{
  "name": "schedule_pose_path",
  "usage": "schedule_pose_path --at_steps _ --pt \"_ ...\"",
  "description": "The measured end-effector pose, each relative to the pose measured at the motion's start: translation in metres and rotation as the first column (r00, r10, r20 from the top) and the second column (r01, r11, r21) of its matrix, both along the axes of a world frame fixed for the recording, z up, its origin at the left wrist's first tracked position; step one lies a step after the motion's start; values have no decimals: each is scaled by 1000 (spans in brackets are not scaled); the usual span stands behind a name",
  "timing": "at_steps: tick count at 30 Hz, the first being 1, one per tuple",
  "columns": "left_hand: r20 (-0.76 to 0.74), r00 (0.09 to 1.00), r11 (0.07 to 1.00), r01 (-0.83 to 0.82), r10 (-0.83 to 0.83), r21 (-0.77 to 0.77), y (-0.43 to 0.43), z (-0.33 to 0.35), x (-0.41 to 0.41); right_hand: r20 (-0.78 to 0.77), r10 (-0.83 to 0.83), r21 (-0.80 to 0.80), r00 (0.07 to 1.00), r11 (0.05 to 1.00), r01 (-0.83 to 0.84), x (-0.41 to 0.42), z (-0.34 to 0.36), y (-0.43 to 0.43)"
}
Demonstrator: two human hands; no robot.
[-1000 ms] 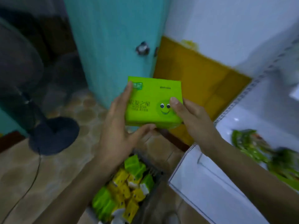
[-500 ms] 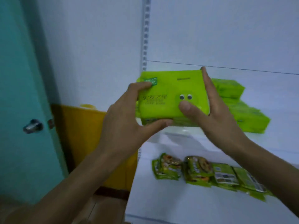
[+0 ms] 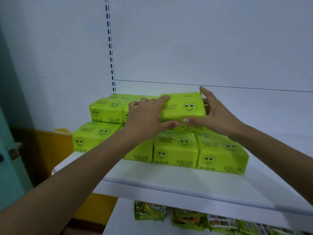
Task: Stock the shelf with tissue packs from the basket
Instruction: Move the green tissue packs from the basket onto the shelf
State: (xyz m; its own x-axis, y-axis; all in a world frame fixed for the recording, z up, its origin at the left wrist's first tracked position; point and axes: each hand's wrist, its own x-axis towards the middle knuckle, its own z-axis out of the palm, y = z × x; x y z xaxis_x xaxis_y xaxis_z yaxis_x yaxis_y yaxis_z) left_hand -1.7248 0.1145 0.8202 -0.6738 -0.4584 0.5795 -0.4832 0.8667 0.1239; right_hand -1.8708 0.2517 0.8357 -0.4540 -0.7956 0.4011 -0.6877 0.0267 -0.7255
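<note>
Held tissue pack [image 3: 183, 106] now reaches the stack, no longer mid-air.
White shelf [image 3: 169, 178] bears stacked packs [image 3: 176, 150]; left hand [image 3: 149, 116] and right hand [image 3: 218, 114] grip it, fingers [image 3: 169, 123] curled at its ends; snack packets [image 3: 149, 211] below.

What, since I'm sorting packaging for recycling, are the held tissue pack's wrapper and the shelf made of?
The tissue pack: probably thin glossy plastic film, given sheen and soft wrinkled corners. The shelf: likely white painted sheet metal, smooth and matte, beside a slotted upright.
</note>
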Motion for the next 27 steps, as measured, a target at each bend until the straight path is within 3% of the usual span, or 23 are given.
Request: schedule_pose_path --at_steps 5,12,15,17,21,24,27 --pt "187 975 992 -126 122 7 -22 -12 -11 -71 -75 220 995 971 89 -21 -23 -26" --pt "166 966 969 -166 196 -181 -31 -15 -22 -295 -180 231 938 940 253 -26 -23 -46" --pt "178 969 976 -141 170 -166 -35 -14 -20 -416 -245 221 876 907 359 -18 -20 -50" --pt "157 979 985 -107 127 -134 -34 -11 -12 -509 -278 131 815 910 392 -3 -17 -49" --pt "-36 999 994 -29 26 -102 -25 -16 49 -525 -171 -27 834 983 184 65 -16 -45" --pt "-177 984 996 -14 -3 -92 -25 -40 133 -477 9 -21 879 1000 -22 142 -27 -56" --pt "-178 980 996 -90 87 -8 -35 -73 231 -428 182 23 885 981 -191 226 -46 -82"
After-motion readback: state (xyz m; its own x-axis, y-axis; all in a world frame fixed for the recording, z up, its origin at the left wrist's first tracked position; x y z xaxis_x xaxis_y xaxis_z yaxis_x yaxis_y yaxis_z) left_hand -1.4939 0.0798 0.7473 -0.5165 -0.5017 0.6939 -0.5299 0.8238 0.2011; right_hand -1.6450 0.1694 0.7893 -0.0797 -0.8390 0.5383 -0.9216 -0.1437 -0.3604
